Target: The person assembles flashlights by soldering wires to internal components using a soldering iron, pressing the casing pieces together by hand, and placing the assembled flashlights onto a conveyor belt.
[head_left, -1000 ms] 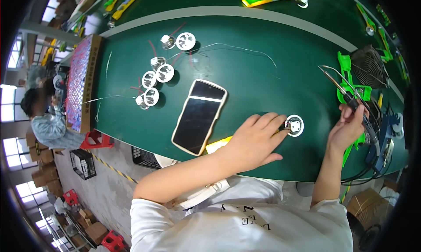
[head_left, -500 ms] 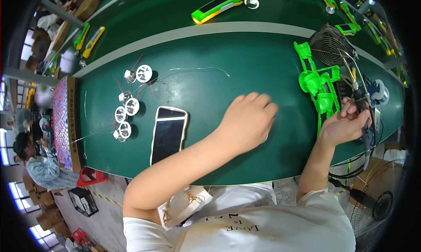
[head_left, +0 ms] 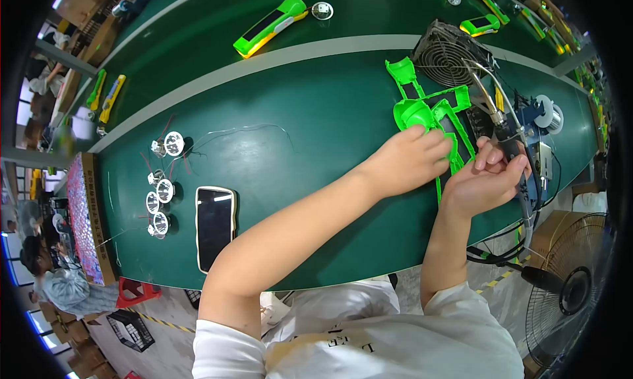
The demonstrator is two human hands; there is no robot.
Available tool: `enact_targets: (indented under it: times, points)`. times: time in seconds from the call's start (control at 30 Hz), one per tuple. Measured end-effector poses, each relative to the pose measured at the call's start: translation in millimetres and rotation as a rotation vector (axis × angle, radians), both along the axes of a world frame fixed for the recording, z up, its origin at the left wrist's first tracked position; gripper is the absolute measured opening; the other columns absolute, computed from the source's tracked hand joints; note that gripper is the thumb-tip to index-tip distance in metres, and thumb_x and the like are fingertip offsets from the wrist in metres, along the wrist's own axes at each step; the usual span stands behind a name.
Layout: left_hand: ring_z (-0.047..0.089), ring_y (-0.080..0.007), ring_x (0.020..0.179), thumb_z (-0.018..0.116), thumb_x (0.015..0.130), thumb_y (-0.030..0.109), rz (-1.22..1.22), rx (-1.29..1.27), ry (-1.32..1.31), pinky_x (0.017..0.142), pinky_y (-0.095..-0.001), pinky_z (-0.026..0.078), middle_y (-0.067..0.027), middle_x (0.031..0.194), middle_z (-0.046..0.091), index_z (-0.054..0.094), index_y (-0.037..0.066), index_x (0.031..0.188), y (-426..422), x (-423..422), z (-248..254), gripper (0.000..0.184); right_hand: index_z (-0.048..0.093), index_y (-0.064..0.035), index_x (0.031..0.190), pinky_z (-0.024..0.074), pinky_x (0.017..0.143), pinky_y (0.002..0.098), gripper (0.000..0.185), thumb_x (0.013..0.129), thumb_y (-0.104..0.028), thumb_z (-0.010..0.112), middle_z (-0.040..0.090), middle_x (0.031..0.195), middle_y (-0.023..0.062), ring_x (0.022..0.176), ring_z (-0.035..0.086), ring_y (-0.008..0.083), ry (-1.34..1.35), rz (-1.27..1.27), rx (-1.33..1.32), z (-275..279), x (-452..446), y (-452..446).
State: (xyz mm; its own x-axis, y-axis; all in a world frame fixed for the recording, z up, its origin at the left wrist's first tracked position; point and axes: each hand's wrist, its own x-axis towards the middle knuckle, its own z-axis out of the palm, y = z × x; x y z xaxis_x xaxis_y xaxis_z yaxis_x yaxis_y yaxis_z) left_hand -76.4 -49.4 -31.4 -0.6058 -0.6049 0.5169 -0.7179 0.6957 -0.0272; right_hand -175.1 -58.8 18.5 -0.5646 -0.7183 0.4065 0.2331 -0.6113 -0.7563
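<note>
My left hand [head_left: 412,161] is over the near part of the green plastic housings [head_left: 414,112], its fingers curled and their tips hidden, so I cannot tell whether it grips anything. To its right, my right hand [head_left: 484,184] has its fingers and thumb closed at the dark handle of a soldering iron [head_left: 509,140]. The iron's metal end points up and away, close to a black fan with a round grille [head_left: 448,61]. The housings lie in a loose cluster left of the iron.
On the left of the green table [head_left: 316,247] are several small reflector lamps [head_left: 165,191] with thin wires, and a phone [head_left: 215,228]. A green-yellow handheld device [head_left: 270,28] lies beyond the grey ledge. A solder spool [head_left: 548,114] stands right; a standing fan [head_left: 573,290] is below.
My left hand has moved right, from the bare tabletop to the green housings. My right hand stays at the soldering iron. The whole view has shifted, with the table's things appearing further left.
</note>
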Motion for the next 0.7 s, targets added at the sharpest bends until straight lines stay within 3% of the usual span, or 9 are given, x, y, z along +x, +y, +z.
enact_targets:
  times: [0.03, 0.13, 0.23, 0.37, 0.4, 0.5, 0.7]
  points:
    - [0.047, -0.012, 0.088, 0.054, 0.066, 0.019, -0.026, -0.096, -0.055, 0.068, -0.0235, 0.036, 0.0015, 0.093, 0.052, 0.059, 0.014, 0.077, 0.7, 1.4, 1.1, 0.013, 0.043, -0.0037, 0.089, 0.0396, 0.059, 0.0281, 0.022, 0.089, -0.024, 0.035, 0.036, 0.053, 0.001, 0.045, 0.03, 0.0075, 0.022, 0.03, -0.003, -2.6, -5.2, -0.9]
    - [0.047, -0.0108, 0.081, 0.057, 0.064, 0.019, -0.137, -0.144, -0.132, 0.063, -0.0233, 0.036, 0.0034, 0.085, 0.052, 0.059, 0.013, 0.071, 7.3, 18.0, 15.4, 0.01, 0.044, -0.004, 0.088, 0.0397, 0.059, 0.0284, 0.023, 0.089, -0.025, 0.034, 0.036, 0.052, 0.0009, 0.044, 0.029, 0.0076, -0.013, 0.02, -0.002, 1.5, -4.1, 1.0]
    - [0.047, -0.0109, 0.077, 0.06, 0.063, 0.018, -0.021, -0.194, -0.139, 0.058, -0.024, 0.036, 0.0036, 0.083, 0.051, 0.059, 0.013, 0.07, 28.0, 47.3, 38.3, 0.009, 0.045, -0.0042, 0.087, 0.0397, 0.06, 0.0287, 0.024, 0.088, -0.025, 0.035, 0.036, 0.054, 0.0005, 0.045, 0.029, 0.008, -0.016, 0.046, -0.028, 2.7, -5.4, 3.8]
    - [0.053, -0.0137, 0.078, 0.065, 0.06, 0.012, 0.12, -0.362, -0.137, 0.058, -0.027, 0.039, 0.0041, 0.086, 0.053, 0.06, 0.012, 0.074, 70.9, 117.6, 70.2, 0.015, 0.046, -0.0036, 0.087, 0.0398, 0.062, 0.0297, 0.025, 0.088, -0.026, 0.034, 0.036, 0.056, 0.0004, 0.046, 0.03, 0.0088, 0.017, 0.094, -0.045, 2.2, -4.1, 6.9]
    - [0.05, -0.0124, 0.085, 0.058, 0.06, 0.017, 0.133, -0.399, -0.312, 0.065, -0.0252, 0.039, 0.0026, 0.087, 0.054, 0.057, 0.012, 0.075, 82.6, 140.4, 82.5, 0.016, 0.046, -0.0036, 0.087, 0.0398, 0.062, 0.0297, 0.025, 0.088, -0.026, 0.034, 0.036, 0.056, 0.0004, 0.046, 0.03, 0.0088, 0.018, 0.103, -0.029, 2.1, -2.4, 7.8]
    - [0.053, -0.0116, 0.083, 0.06, 0.058, 0.01, 0.194, -0.265, -0.504, 0.064, -0.0264, 0.043, 0.0024, 0.086, 0.056, 0.059, 0.012, 0.067, 125.5, 181.2, 106.6, 0.009, 0.045, -0.0033, 0.079, 0.0394, 0.062, 0.0292, 0.026, 0.088, -0.026, 0.034, 0.036, 0.056, 0.0009, 0.046, 0.031, 0.009, 0.066, 0.122, -0.031, 1.6, 3.6, 9.3]
    - [0.053, -0.0118, 0.09, 0.057, 0.066, 0.012, 0.116, -0.103, -0.546, 0.07, -0.0273, 0.045, -0.0001, 0.091, 0.057, 0.058, 0.01, 0.072, 161.5, 199.9, 77.0, 0.006, 0.044, -0.0051, 0.071, 0.0381, 0.061, 0.0285, 0.027, 0.088, -0.025, 0.034, 0.038, 0.056, 0.001, 0.045, 0.032, 0.0089, 0.177, 0.212, -0.046, -5.4, 12.4, 12.1]
